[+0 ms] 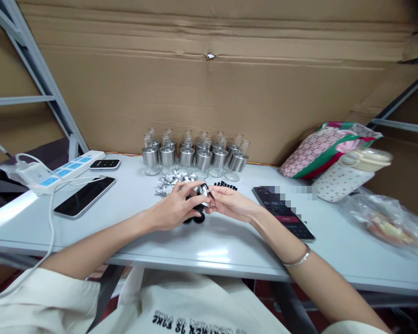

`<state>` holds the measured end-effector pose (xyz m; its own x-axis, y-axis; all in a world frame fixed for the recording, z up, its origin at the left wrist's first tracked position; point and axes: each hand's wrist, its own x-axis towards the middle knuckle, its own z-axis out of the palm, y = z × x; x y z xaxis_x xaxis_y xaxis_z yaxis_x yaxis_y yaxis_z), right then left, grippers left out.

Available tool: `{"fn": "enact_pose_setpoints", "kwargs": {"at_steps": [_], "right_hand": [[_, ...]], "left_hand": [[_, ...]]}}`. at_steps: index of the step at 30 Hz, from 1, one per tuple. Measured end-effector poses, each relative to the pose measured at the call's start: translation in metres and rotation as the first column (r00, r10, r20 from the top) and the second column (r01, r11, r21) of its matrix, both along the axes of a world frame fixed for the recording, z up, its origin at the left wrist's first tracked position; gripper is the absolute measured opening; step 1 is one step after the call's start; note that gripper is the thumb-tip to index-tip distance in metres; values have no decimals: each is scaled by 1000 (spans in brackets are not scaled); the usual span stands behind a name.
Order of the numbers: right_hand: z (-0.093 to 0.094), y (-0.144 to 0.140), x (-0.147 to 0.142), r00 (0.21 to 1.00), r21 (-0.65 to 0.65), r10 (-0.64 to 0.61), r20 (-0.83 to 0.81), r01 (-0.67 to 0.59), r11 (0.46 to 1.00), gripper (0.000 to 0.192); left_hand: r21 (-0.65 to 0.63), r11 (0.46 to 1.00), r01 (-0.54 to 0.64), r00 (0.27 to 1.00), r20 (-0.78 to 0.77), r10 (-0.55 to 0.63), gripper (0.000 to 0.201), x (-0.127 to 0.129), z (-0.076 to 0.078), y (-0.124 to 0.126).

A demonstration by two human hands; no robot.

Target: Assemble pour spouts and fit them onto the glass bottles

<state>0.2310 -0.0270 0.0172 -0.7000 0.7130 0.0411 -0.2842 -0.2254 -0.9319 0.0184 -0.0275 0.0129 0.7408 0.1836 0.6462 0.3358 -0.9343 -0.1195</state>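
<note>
Both hands, left hand (174, 208) and right hand (231, 203), pinched their fingers on one small silver and black pump top (204, 192) above the white table (216, 246). Many shiny glass bottles (195, 157) stood finished behind; loose silver parts (172, 178) waited.

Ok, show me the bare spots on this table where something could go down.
Bare: the near table edge below both hands, and the strip between the left phone and the left hand. Crowded: the middle, with bottles, loose silver parts and the small part both hands pinch; the right, with phone, bag and plastic wrap.
</note>
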Motion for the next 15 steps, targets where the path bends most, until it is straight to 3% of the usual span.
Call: {"fn": "enact_pose_setpoints", "kwargs": {"at_steps": [7, 15], "right_hand": [[0, 0, -2, 998, 44, -63, 17, 62, 997, 29], [2, -2, -6, 995, 107, -101, 15, 98, 989, 28]], "left_hand": [[75, 997, -12, 1000, 18, 11, 24, 0, 0, 3], [64, 998, 12, 1000, 15, -12, 20, 1, -3, 6]]}}
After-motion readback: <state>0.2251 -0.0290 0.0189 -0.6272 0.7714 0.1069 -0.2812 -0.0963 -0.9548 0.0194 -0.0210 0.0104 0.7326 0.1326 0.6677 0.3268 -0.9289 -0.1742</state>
